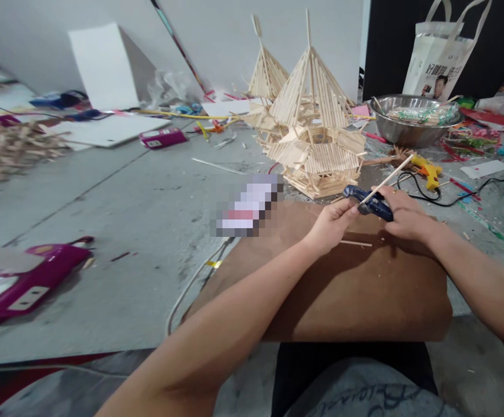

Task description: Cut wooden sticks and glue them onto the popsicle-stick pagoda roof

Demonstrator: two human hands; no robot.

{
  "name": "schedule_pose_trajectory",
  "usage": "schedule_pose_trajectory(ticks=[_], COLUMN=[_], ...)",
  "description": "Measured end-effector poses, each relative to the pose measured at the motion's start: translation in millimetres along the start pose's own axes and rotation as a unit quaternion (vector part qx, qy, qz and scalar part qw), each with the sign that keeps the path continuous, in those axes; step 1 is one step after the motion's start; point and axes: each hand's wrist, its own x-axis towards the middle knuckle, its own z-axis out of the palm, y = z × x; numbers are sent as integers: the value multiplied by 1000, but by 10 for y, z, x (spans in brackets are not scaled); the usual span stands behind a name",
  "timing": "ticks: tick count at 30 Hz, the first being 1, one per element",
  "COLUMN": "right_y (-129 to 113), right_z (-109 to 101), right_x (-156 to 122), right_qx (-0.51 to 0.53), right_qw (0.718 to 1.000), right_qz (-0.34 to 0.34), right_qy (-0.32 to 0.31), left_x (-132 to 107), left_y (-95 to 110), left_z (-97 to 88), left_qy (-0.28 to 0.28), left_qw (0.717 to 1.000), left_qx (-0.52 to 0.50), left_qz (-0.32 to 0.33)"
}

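Note:
My left hand (331, 225) pinches a thin wooden stick (390, 177), which slants up to the right. My right hand (408, 214) is wrapped round a dark blue hand tool (379, 208) that looks like a pair of cutters. The tool's head meets the stick close to my left fingertips; its jaws are too small to make out. Beneath both hands lies a brown board (321, 289) with a short stick piece (356, 243) and small bits on it. Just beyond stands a tower-like model (317, 156) built of sticks, with a pointed roof.
Left of the board lies a phone (247, 205) with a cable. A magenta power strip (39, 278) sits at the near left. On the right are a yellow glue gun (428, 171) with a black cord, a metal bowl (408, 136) and scattered scraps. Loose sticks (13, 150) are piled far left.

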Motion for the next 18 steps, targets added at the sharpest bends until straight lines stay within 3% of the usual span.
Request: schedule_pose_trajectory(ticks=[5, 9, 14, 18], right_y=[96, 235, 394, 401], right_z=[-38, -20, 124, 156], right_x=[11, 43, 48, 20], right_qx=[2, -56, -134, -171], right_qw=[999, 998, 988, 983], right_qz=[-44, -9, 71, 65], right_qy=[-2, 26, -13, -15], left_x=[-7, -18, -5, 27], left_y=[60, 93, 51, 0], left_z=[-51, -101, -83, -91], left_qy=[-79, -90, -29, -2], left_qw=[991, 988, 998, 975], left_qx=[-100, -110, 50, 223], left_qz=[-44, -57, -29, 20])
